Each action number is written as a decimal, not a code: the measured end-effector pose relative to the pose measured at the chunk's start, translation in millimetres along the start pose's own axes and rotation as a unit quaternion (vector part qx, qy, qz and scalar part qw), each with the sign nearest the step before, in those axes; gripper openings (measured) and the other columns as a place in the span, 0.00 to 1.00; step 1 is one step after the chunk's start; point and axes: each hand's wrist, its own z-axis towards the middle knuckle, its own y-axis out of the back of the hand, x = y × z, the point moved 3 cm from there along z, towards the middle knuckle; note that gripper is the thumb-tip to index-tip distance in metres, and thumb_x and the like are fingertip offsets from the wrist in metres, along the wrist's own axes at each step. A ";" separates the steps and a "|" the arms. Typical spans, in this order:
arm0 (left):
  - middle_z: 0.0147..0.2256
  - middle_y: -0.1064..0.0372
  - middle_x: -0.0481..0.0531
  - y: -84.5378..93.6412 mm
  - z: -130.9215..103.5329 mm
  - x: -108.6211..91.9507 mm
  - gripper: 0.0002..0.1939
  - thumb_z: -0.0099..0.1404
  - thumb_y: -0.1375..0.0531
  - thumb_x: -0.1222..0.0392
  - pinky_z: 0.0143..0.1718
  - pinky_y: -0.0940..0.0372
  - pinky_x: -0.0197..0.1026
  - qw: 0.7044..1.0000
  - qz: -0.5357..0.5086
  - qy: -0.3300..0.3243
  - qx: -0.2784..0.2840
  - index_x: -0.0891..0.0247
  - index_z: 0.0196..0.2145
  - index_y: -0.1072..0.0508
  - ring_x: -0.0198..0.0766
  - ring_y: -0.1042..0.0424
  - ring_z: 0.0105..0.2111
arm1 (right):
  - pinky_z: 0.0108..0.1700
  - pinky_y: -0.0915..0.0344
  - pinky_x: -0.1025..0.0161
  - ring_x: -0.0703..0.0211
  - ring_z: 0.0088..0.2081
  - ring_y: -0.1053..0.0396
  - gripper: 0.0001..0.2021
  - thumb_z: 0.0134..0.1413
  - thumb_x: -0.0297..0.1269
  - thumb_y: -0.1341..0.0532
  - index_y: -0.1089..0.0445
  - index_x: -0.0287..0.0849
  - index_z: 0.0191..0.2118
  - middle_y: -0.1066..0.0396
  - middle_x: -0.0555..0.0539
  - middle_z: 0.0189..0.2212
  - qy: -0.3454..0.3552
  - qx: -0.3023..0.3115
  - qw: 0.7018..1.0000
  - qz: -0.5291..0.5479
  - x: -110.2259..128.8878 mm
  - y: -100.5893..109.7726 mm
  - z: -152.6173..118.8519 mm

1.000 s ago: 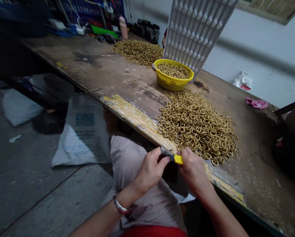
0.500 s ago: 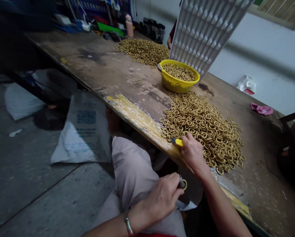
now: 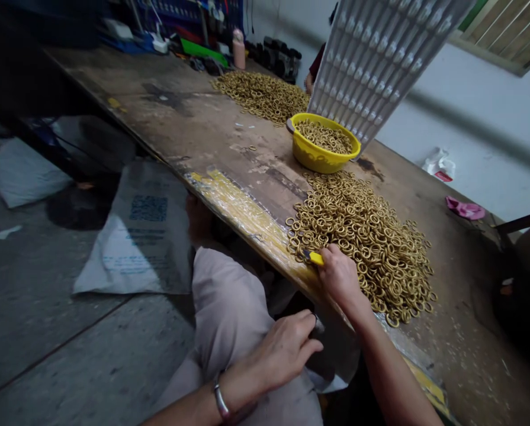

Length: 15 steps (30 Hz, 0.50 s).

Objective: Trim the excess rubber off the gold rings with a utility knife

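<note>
My right hand is closed around a yellow utility knife, whose dark tip points left at the near edge of a heap of brass-coloured rings. The hand rests against the heap by the table edge. Below it, over my lap, my left hand has its thumb apart from the fingers, and no ring shows in it. A dark covering is on one of its fingertips. A metal bracelet circles the left wrist.
A yellow basin full of rings stands behind the heap on the table. Another ring heap lies farther off, beside a person's arm partly hidden by a ridged translucent panel. A white sack is on the floor.
The ring at my left fingertips is gone from them, and the thumb has moved away from the fingers. My right hand keeps the knife by the heap. The view has shifted slightly.
</note>
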 end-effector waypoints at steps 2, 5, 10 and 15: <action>0.31 0.31 0.49 7.1 3.8 2.5 0.08 0.65 0.42 0.64 0.35 0.38 0.40 0.997 -0.054 0.009 -0.049 0.62 0.27 0.35 0.39 0.32 0.32 | 0.34 0.46 0.64 0.61 0.32 0.34 0.07 0.60 0.27 0.44 0.29 0.41 0.35 0.29 0.46 0.37 -0.009 -0.028 0.998 0.057 -9.9 2.1 -0.5; 0.26 0.32 0.48 18.7 9.2 9.3 0.09 0.64 0.42 0.62 0.31 0.39 0.38 0.981 -0.149 0.043 -0.115 0.62 0.25 0.34 0.38 0.32 0.29 | 0.33 0.46 0.64 0.61 0.29 0.38 0.10 0.61 0.35 0.45 0.33 0.41 0.28 0.34 0.50 0.27 -0.026 -0.073 0.975 0.209 -28.6 2.5 -3.5; 0.23 0.32 0.47 34.2 16.7 15.3 0.11 0.64 0.42 0.54 0.25 0.40 0.36 0.945 -0.277 0.104 -0.139 0.65 0.32 0.28 0.35 0.34 0.23 | 0.27 0.48 0.66 0.65 0.23 0.47 0.15 0.56 0.47 0.42 0.38 0.44 0.23 0.45 0.55 0.19 -0.062 -0.063 0.879 0.468 -43.3 -1.5 -12.8; 0.24 0.31 0.47 45.5 23.4 6.4 0.13 0.62 0.41 0.52 0.22 0.39 0.34 0.921 -0.326 0.077 -0.196 0.66 0.35 0.28 0.32 0.35 0.21 | 0.24 0.51 0.66 0.66 0.21 0.51 0.14 0.52 0.47 0.40 0.38 0.44 0.23 0.47 0.56 0.17 -0.070 -0.038 0.842 0.534 -37.1 4.1 -25.9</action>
